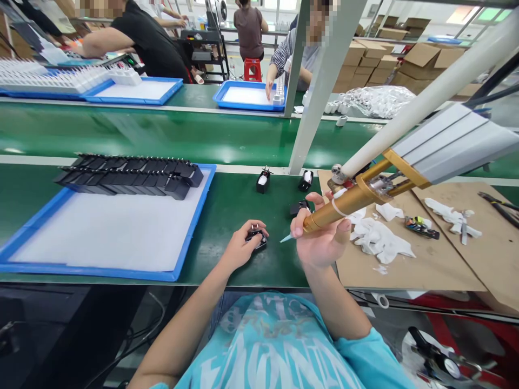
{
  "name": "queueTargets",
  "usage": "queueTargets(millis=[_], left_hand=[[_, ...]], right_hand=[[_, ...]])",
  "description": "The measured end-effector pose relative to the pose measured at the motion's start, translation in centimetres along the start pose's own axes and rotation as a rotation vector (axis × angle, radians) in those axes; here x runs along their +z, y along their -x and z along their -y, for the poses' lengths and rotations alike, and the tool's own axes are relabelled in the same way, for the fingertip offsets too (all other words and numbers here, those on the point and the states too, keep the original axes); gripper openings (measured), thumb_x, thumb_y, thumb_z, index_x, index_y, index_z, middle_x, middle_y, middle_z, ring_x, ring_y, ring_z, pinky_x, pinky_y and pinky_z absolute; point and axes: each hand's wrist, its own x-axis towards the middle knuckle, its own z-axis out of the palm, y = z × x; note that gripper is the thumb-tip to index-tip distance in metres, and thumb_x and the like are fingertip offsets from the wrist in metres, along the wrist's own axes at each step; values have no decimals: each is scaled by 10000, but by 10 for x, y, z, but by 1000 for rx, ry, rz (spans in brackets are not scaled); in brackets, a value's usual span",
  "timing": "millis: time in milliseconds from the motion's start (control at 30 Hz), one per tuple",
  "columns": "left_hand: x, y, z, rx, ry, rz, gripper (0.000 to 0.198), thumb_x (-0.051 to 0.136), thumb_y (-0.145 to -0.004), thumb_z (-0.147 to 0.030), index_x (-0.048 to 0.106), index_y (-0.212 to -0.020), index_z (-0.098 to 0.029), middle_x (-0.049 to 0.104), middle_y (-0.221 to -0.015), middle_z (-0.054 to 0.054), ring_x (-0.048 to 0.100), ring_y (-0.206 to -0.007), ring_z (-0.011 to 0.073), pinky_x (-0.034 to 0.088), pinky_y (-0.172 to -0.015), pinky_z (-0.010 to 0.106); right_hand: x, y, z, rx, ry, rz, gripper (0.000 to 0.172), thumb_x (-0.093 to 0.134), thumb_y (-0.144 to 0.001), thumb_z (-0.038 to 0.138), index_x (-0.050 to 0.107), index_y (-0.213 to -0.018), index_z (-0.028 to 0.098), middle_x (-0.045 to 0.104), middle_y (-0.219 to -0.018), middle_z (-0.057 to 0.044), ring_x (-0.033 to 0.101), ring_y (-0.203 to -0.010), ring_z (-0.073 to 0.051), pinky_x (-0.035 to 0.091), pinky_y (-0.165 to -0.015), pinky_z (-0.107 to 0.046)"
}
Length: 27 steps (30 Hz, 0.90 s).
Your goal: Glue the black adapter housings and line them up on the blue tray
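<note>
Pressed to the green bench, a small black plug adapter [257, 241] with metal prongs is in the grip of my left hand [238, 249]. My right hand [318, 246] is wrapped round a gold-coloured glue dispenser [348, 208] hung from a white arm. Its pale blue nozzle [286, 238] points down-left, a short gap to the right of the adapter. Behind the right fingers lies another black adapter [299, 208], partly hidden. Further back stand two more, one left [263, 181] and one right [305, 181], with white material in their openings.
On the left, a blue-rimmed tray [177, 270] carries rows of black adapters [130, 177]. Cardboard [438, 270] at right holds crumpled white gloves [379, 237], a circuit board [421, 227] and pliers [497, 202]. A metal post [312, 108] rises behind the bench. Co-workers sit beyond.
</note>
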Motion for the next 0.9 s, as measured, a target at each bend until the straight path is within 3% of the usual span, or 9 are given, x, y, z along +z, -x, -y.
queueTargets(millis=[167, 300, 367, 533, 667, 767, 900], left_hand=[[-8, 9, -12, 189, -420, 21, 348, 434, -867, -129, 562, -1181, -208, 653, -1093, 60, 567, -1048, 207, 442, -957, 392], [-15, 23, -26, 240, -624, 89, 512, 397, -972, -221, 341, -1479, -257, 554, -1379, 68, 467, -1192, 233, 386, -1049, 457], [-15, 28, -28, 263, -669, 95, 523, 368, -1000, -249, 283, -1516, -253, 568, -1379, 67, 480, -1165, 230, 408, -1031, 454], [-4, 30, -20, 331, -676, -68, 397, 488, -976, -288, 515, -1366, -217, 692, -1152, 66, 579, -1041, 206, 503, -900, 364], [6, 26, -14, 403, -634, -165, 242, 540, -949, -251, 630, -1171, -221, 714, -1086, 42, 606, -1003, 190, 508, -884, 343], [9, 24, -10, 440, -672, -156, 194, 510, -959, -227, 648, -1095, -219, 705, -1102, 38, 606, -981, 187, 499, -874, 347], [3, 22, -9, 437, -919, -60, 247, 444, -989, -267, 632, -1146, -231, 683, -1126, 46, 611, -925, 200, 495, -795, 345]], right_hand=[[-3, 0, 1, -7, 20, -2, 327, 516, -839, 589, 551, -977, 295, 604, -1019, 19, 550, -437, -70, 417, -358, -245], [-7, -1, 1, -3, 48, -15, 329, 500, -838, 599, 537, -939, 288, 599, -1026, 19, 546, -429, -69, 401, -347, -243], [-8, -1, 1, -2, 57, -23, 333, 498, -835, 602, 531, -931, 285, 595, -1020, 19, 541, -427, -67, 405, -348, -244], [-11, -2, 1, 0, 66, -27, 346, 502, -829, 610, 529, -968, 295, 583, -998, 19, 535, -424, -66, 419, -353, -248], [-12, -2, 1, -4, 48, -17, 342, 509, -837, 592, 550, -997, 293, 577, -996, 14, 551, -435, -72, 414, -353, -249], [-13, -2, 2, -10, 31, -15, 335, 519, -838, 588, 557, -976, 285, 574, -994, 17, 558, -439, -72, 417, -356, -247], [-15, -2, 2, -8, 59, -27, 350, 515, -834, 602, 557, -976, 285, 576, -989, 17, 547, -434, -71, 419, -361, -252]])
